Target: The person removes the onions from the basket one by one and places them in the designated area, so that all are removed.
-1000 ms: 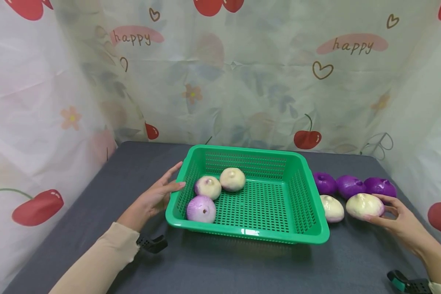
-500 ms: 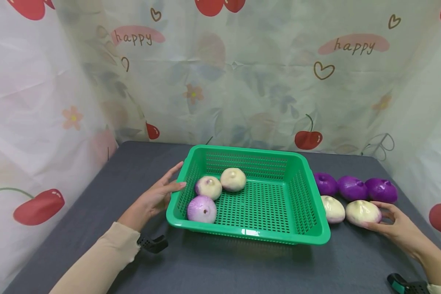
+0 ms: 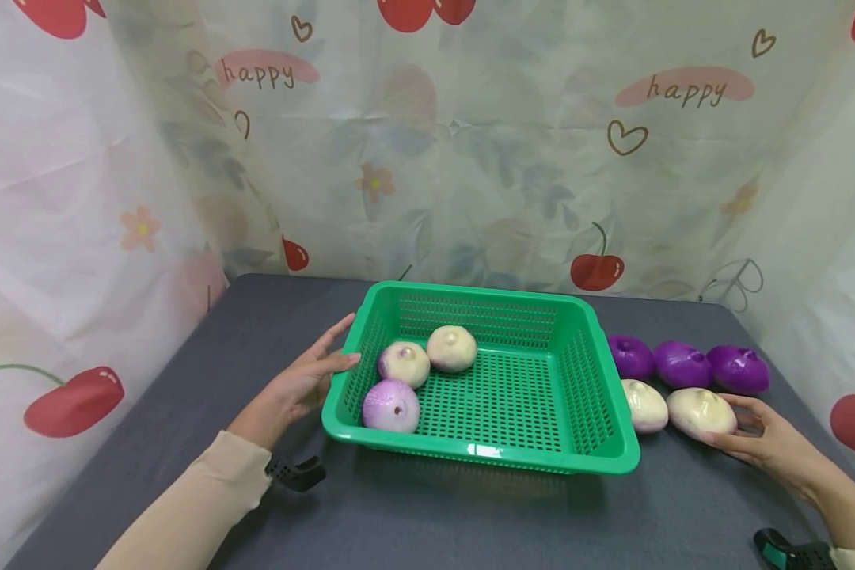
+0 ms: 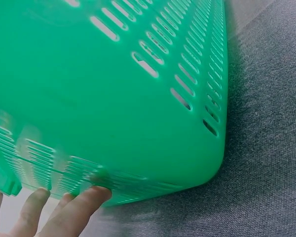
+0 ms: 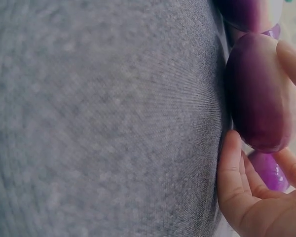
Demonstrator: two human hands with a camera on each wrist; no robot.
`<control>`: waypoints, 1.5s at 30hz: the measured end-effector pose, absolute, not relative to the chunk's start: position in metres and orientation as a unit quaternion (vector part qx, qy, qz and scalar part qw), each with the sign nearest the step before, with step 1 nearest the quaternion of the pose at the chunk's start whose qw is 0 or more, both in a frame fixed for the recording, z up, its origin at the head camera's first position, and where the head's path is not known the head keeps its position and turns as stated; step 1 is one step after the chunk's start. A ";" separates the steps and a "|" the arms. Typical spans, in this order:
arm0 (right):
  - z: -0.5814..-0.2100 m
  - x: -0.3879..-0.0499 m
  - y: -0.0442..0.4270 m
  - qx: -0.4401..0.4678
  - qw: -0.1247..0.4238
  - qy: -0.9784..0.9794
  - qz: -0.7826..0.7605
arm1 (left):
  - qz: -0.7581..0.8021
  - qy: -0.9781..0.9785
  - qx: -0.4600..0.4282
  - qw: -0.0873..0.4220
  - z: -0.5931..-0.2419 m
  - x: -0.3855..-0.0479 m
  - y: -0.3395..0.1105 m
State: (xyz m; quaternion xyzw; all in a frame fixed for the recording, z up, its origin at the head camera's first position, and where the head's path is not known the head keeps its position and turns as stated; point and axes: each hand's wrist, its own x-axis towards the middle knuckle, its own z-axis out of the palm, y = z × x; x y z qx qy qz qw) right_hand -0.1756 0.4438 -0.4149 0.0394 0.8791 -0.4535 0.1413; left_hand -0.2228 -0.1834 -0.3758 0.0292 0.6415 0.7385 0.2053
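Observation:
In the head view my left hand [image 3: 292, 388] is at the left end of a green plastic basket [image 3: 480, 451]. Its thumb lies on the rim, and in the left wrist view the fingertips [image 4: 96, 195] touch the basket's outer wall. My right hand [image 3: 777, 435] holds a cream-and-purple onion [image 3: 701, 412] at its right end, with the thumb in front and fingers behind. That onion [image 5: 259, 94] is low at the table in the right wrist view. Another cream onion [image 3: 644, 405] sits just left of it, against the basket.
Inside the basket's left half lie two cream onions [image 3: 452, 348] and one light purple onion [image 3: 391, 405]. Several deep purple onions, one of them a glossy purple onion [image 3: 682, 364], line up behind the cream pair. A printed curtain [image 3: 470, 198] encloses the dark grey table [image 3: 427, 522].
My right hand has brought the cream-and-purple onion down and slightly left, closer to its cream neighbour. The left hand and basket have stayed put.

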 end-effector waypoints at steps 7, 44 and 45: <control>-0.413 -0.176 0.445 0.039 0.154 0.881 -0.445 | 0.737 0.644 0.023 0.204 -0.375 -0.222 -0.182; -0.418 -0.175 0.442 0.002 0.152 0.869 -0.471 | 0.741 0.640 0.025 0.202 -0.380 -0.225 -0.184; -0.419 -0.175 0.441 0.001 0.151 0.869 -0.471 | 0.741 0.639 0.024 0.203 -0.380 -0.225 -0.184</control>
